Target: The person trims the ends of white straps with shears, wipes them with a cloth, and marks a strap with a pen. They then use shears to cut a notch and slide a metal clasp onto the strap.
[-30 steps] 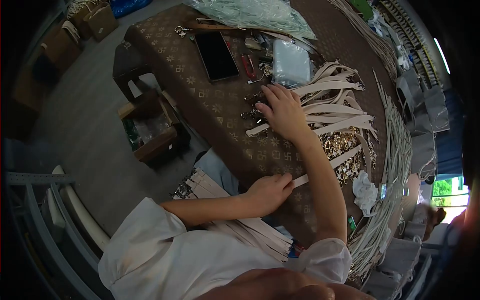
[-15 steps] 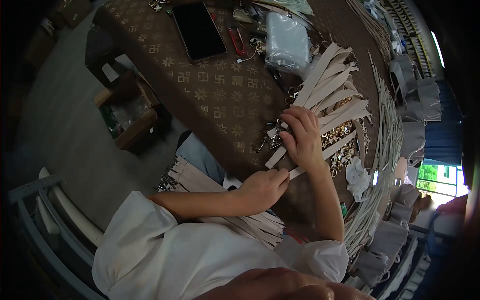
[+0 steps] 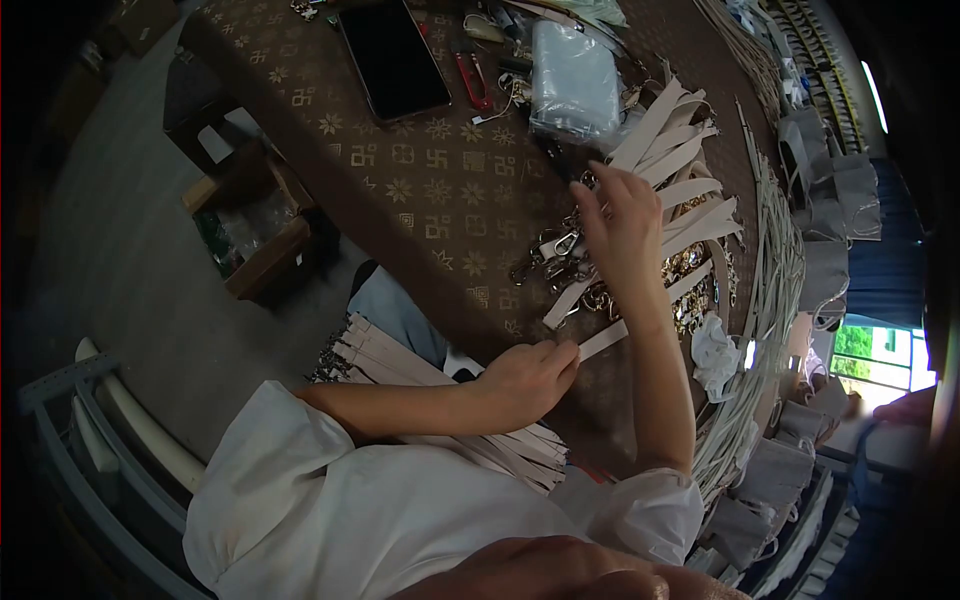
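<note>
My left hand [image 3: 530,385] is closed in a pinch on a pale leather-like strap [image 3: 603,340], whose free part sticks out to the right over the table edge. Farther up, my right hand [image 3: 625,215] hovers at the pile of pale straps [image 3: 688,185], thumb and fingers apart, close to metal clasps [image 3: 588,182]. Below that hand lie silver snap hooks [image 3: 565,245] and another strap end [image 3: 565,305]. Gold-coloured clasps [image 3: 690,265] show among the straps to the right. A bundle of straps [image 3: 385,355] with metal ends lies across my lap, partly under my left forearm.
On the brown patterned tablecloth [image 3: 400,190] lie a phone [image 3: 395,60], red-handled snips [image 3: 473,80] and a clear plastic packet [image 3: 575,80]. Crumpled white paper [image 3: 715,355] and long pale cords [image 3: 765,250] are at the right. An open cardboard box [image 3: 275,260] stands left of the table.
My right hand has moved up and away from the strap near my left hand, toward the clasps higher in the pile. My left hand stays in place, still pinching its strap.
</note>
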The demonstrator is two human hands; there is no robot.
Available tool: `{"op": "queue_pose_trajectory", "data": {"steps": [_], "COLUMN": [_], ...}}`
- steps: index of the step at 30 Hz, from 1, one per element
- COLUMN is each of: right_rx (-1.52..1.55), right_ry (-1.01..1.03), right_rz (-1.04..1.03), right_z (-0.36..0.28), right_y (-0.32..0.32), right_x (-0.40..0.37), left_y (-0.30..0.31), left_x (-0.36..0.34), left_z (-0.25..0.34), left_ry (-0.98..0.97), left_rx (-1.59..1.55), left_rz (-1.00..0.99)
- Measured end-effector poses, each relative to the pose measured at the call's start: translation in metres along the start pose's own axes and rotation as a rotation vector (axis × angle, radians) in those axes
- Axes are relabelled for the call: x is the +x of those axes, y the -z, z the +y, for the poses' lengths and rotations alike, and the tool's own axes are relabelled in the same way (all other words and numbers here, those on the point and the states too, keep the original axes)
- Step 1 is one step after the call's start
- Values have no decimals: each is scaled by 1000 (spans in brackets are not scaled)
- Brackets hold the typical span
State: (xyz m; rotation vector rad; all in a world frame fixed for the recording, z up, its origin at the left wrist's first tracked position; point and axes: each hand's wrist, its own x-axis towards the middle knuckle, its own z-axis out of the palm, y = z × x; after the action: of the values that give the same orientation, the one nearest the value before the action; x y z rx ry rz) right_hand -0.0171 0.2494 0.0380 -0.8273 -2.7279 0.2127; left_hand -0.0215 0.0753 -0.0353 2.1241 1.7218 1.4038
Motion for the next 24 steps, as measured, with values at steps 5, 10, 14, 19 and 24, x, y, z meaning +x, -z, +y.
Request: {"op": "queue_pose_trajectory", "data": {"steps": [5, 10, 14, 19, 24], "right_rx": [-387, -261, -81, 415, 30], "right_ry": [273, 147, -52, -489, -280], "right_rz": [246, 176, 387, 396, 505], "right_z": [14, 32, 64, 98, 106], "right_y": [-28, -26, 1, 28, 24], "right_x": [59, 93, 115, 129, 119], "left_y": [-4, -2, -5, -4, -8], "left_x": [1, -2, -1, -2, 0], "left_z": [3, 2, 3, 4, 3], "left_ry": [112, 31, 42, 62, 43], "left_rx": [-107, -10, -29, -14, 7], "left_rz": [22, -37, -8, -27, 40]}}
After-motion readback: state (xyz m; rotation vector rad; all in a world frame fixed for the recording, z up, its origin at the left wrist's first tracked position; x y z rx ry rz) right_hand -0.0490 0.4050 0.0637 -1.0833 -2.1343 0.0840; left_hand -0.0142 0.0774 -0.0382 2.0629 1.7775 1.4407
